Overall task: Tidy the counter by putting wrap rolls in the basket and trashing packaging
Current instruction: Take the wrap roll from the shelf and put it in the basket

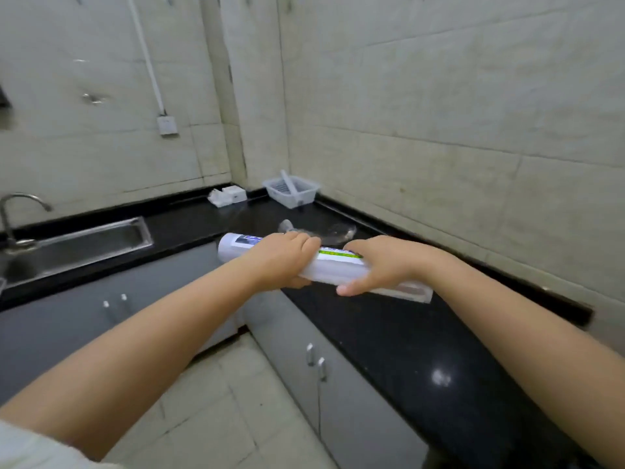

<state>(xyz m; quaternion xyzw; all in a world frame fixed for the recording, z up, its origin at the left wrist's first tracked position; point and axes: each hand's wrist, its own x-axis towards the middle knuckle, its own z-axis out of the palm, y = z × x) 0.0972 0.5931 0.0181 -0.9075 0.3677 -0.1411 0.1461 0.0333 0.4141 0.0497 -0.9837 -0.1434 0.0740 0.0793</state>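
Note:
Both hands hold one long white wrap roll [333, 265] with a green and blue label, above the front edge of the black counter [406, 333]. My left hand [287, 258] grips its left half and my right hand [378, 265] its right half. Its right end, clear and see-through [409, 291], pokes out past my right hand. Crumpled clear packaging [334, 231] lies on the counter just behind the roll. A white slatted basket [306, 196] stands in the far corner with one white roll [291, 184] leaning in it.
A steel sink [77, 245] with a tap [20, 211] is set in the counter at left. Small white boxes [226, 195] sit by the back wall left of the basket. Grey cabinet doors [338, 384] run below the counter, over a tiled floor.

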